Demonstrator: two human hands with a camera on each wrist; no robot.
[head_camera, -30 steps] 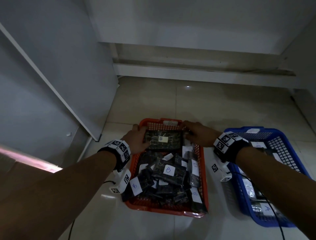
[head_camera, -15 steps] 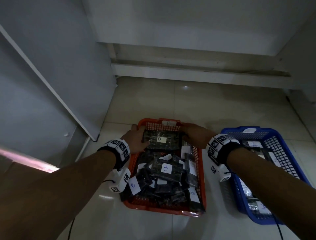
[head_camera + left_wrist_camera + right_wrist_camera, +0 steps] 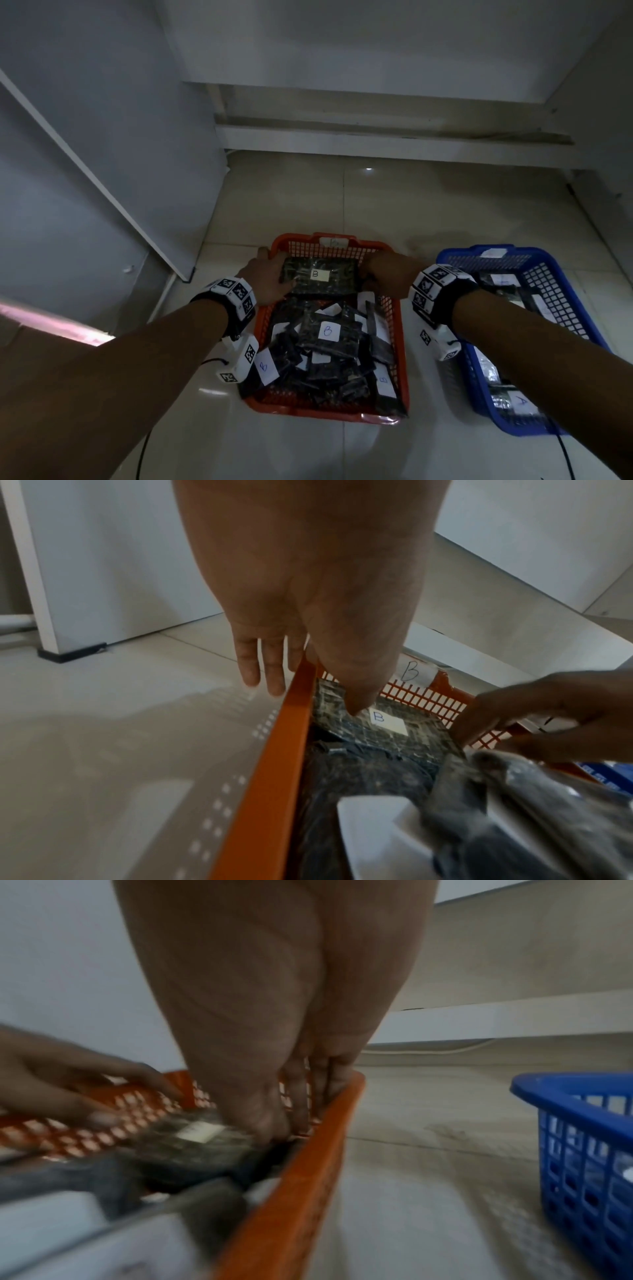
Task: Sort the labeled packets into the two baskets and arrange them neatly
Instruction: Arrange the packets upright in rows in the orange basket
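An orange basket [image 3: 325, 413] on the floor holds a loose heap of several dark packets with white "B" labels. One B packet [image 3: 320, 281] lies flat on top at the basket's far end. My left hand [image 3: 269, 275] straddles the far-left rim [image 3: 291, 737]. Its thumb rests on the packet [image 3: 387, 729] and its straight fingers [image 3: 270, 674] hang outside. My right hand [image 3: 387, 274] is inside the far-right corner and pinches the packet's right edge [image 3: 192, 1139] between thumb and fingers. A blue basket [image 3: 561, 294] to the right holds packets labelled "A".
Both baskets sit on pale floor tiles, with a strip of bare floor between them. A white panel leans at the left and a low white ledge runs along the back wall. The blue basket's corner [image 3: 582, 1123] stands close to my right wrist.
My right hand has moved left and down from the orange rim into the basket, at the packet's right edge. The left hand and the packet have hardly shifted.
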